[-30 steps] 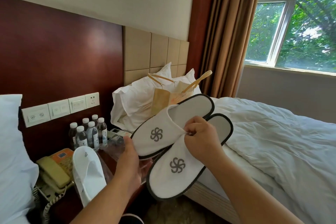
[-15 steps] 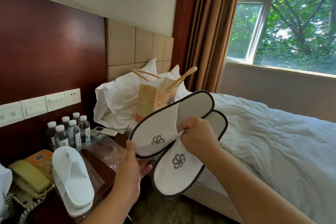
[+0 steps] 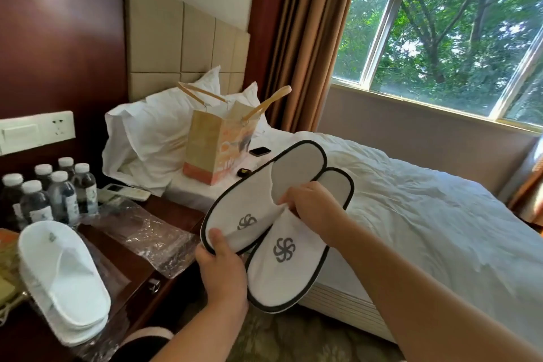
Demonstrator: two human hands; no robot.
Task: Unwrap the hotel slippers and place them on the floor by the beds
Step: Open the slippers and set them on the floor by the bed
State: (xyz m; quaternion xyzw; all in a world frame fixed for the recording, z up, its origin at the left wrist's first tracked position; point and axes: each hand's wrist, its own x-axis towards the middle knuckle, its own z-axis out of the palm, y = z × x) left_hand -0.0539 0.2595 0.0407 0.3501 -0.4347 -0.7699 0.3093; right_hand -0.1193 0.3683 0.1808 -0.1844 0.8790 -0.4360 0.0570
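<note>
Containers first. Upright on the bed (image 3: 411, 214), just beside the pillows (image 3: 152, 132): tan paper bag (image 3: 205, 147), mouth open, both handles raised, contents hidden from this view. Flat on the nightstand (image 3: 138, 270): clear wrapper (image 3: 152, 232), crumpled, nothing visible inside. At the near left corner of the same nightstand: wrapped pair (image 3: 63, 279) of plain white slippers, stacked sole to sole, with clear film showing round the lower edge. Behind that pair: water bottles (image 3: 55, 194) grouped together, caps on, with a remote (image 3: 126, 192) just to their right. On the bed sheet beside the bag: phone (image 3: 260, 151) and a small dark item (image 3: 243, 172), too small to identify. Task items next. Held in the air above the gap between nightstand and bed, resting on no surface: upper slipper (image 3: 255, 194) and lower slipper (image 3: 288, 270), bare of any film, toes toward the camera, heels toward the bed. Both of white towelling with a dark piped rim and a grey pinwheel emblem on the vamp; upper slipper lying across the left part of the lower slipper and tilted to the left. Left hand (image 3: 223, 270): closed on the toe rim of the upper slipper, thumb on top, fingers out of sight underneath. Right hand (image 3: 311, 200): fingers curled, pinching fabric at the vamp openings where the two slippers overlap; which vamp is taken cannot be told.
</note>
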